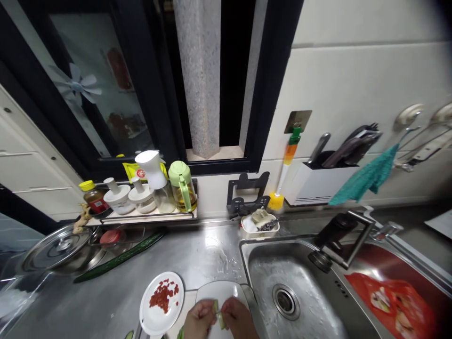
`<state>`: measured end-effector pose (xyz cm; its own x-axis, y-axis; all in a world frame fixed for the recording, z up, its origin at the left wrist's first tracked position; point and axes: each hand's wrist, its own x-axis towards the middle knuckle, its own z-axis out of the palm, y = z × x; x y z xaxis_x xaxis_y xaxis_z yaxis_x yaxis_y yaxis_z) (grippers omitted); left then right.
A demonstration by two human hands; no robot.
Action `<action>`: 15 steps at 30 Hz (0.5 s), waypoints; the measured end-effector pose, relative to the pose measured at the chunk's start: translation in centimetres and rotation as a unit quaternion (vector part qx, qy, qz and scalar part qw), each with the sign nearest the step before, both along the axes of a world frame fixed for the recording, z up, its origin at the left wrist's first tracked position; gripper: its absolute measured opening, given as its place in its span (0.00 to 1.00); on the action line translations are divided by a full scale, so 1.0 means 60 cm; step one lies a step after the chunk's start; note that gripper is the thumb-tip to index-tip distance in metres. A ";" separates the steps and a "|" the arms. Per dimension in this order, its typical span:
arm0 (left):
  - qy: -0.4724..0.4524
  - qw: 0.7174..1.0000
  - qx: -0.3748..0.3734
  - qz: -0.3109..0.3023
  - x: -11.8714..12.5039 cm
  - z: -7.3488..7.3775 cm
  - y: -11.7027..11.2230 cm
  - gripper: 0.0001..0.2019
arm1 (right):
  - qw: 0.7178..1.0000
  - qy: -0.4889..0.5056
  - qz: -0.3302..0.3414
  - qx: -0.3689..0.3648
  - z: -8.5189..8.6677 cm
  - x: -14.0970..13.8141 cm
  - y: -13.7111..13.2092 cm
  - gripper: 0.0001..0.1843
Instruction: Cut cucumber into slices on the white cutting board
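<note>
My left hand and my right hand are close together at the bottom of the view. Both pinch a thin pale green vegetable piece between them; its exact kind is hard to make out. Below them is a white square dish. To the left, a round white plate bears small dark red pieces. A bit of green shows beside my left wrist, and a cut green end pokes in at the bottom edge. A long cucumber lies farther back on the steel counter.
A rack with seasoning jars and an oil jug stands at the back left, beside a lidded pan. The sink with its black faucet lies right. A red bag fills the second basin. Knives stand in a white holder.
</note>
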<state>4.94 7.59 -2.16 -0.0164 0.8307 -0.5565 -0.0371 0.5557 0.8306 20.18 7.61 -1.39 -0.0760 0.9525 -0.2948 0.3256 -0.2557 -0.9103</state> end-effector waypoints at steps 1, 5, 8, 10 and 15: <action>-0.011 1.000 0.015 0.006 0.003 -0.001 0.006 0.24 | 1.000 0.020 -0.012 -0.005 -0.007 -0.001 0.002 0.04; 0.065 0.997 0.042 -0.001 0.015 0.006 0.029 0.22 | 0.998 0.039 -0.049 -0.006 -0.023 -0.003 0.013 0.03; 0.165 0.982 0.074 -0.048 0.019 0.015 0.041 0.12 | 0.998 0.016 -0.064 -0.002 -0.027 -0.004 0.020 0.02; 0.227 0.966 0.099 -0.072 0.020 0.018 0.046 0.08 | 0.997 -0.016 -0.074 -0.003 -0.027 -0.005 0.021 0.03; 0.322 0.929 0.153 -0.098 0.030 0.025 0.050 0.10 | 0.992 -0.104 -0.076 -0.013 -0.024 -0.009 0.018 0.08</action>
<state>6.74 10.59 -0.63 -0.0961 0.9705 -0.2212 0.6001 0.2338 0.7650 19.65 8.67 -2.85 0.1323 0.9401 -0.3143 0.4615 -0.3390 -0.8198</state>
